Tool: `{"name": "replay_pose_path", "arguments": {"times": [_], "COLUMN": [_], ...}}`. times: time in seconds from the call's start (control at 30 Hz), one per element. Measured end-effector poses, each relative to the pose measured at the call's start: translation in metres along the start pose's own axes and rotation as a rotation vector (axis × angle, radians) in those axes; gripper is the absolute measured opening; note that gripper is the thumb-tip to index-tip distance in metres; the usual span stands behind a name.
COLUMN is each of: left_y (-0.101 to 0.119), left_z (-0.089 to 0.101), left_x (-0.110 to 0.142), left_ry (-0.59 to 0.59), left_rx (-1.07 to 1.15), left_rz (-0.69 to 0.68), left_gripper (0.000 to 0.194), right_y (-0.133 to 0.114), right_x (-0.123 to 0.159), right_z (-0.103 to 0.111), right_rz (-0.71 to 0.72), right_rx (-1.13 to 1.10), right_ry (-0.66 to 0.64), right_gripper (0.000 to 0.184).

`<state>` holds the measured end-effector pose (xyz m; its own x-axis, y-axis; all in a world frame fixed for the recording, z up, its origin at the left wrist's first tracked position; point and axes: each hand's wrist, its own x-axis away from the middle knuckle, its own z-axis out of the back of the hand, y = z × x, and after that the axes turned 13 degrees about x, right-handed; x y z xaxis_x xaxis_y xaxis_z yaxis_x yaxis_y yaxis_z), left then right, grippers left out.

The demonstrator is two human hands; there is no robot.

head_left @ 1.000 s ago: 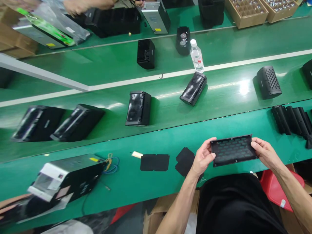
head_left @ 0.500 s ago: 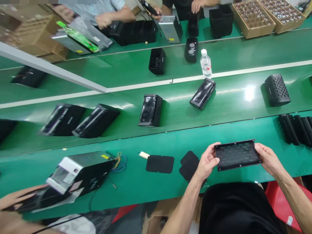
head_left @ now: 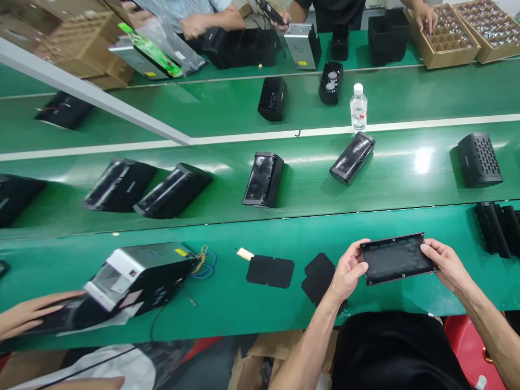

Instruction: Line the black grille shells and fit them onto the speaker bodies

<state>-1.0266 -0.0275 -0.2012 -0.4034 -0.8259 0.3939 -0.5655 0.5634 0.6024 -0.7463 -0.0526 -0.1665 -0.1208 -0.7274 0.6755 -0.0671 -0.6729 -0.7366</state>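
Note:
Above the near green worktop I hold a black rectangular grille panel [head_left: 398, 259], its hollow inner side facing me and slightly tilted. My left hand [head_left: 350, 268] grips its left end, thumb on the rim. The right end is pinched by my right hand [head_left: 442, 261]. Faint rows of holes show in the panel. Close to my left forearm lie overlapping black cut sheets [head_left: 319, 277], partly hidden by it. Further left, a single black sheet [head_left: 270, 271] lies flat beside a small cream-coloured piece [head_left: 245, 254].
Black speaker housings [head_left: 263, 180] stand along the middle green belt, with a water bottle [head_left: 358, 108] behind them. More black panels [head_left: 493, 230] lean together at right. A metal-cased machine [head_left: 140, 276] sits at left, near a co-worker's hand [head_left: 38, 314]. Other people work across the belt.
The view has shifted, so most things appear further right. Both hands keep hold of the grille panel, and its holes look fainter now. Across the belt, a person's hand is now over a carton.

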Motion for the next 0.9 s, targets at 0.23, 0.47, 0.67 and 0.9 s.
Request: {"name": "replay_pose_path", "arguments": {"times": [0.23, 0.47, 0.67, 0.9], "left_y": [0.006, 0.015, 0.015, 0.014], "left_z": [0.001, 0.008, 0.017, 0.035], "left_x": [0.0, -0.018, -0.04, -0.03], "left_ry": [0.029, 0.084, -0.38, -0.469], "left_rx": [0.086, 0.345, 0.426, 0.62], "left_rz": [0.005, 0.253, 0.652, 0.533], "left_gripper": [0.058, 0.066, 0.085, 0.089], "right_y": [-0.004, -0.02, -0.033, -0.095], "right_x": [-0.006, -0.02, -0.055, -0.153], "right_z": [-0.009, -0.022, -0.042, -0.099], "right_rz": [0.0, -0.039, 0.0, -0.053], "right_rx": [-0.026, 0.009, 0.13, 0.164], "right_ry": [-0.028, -0.123, -0.346, -0.148], "right_gripper": [0.044, 0.048, 0.055, 0.059]}}
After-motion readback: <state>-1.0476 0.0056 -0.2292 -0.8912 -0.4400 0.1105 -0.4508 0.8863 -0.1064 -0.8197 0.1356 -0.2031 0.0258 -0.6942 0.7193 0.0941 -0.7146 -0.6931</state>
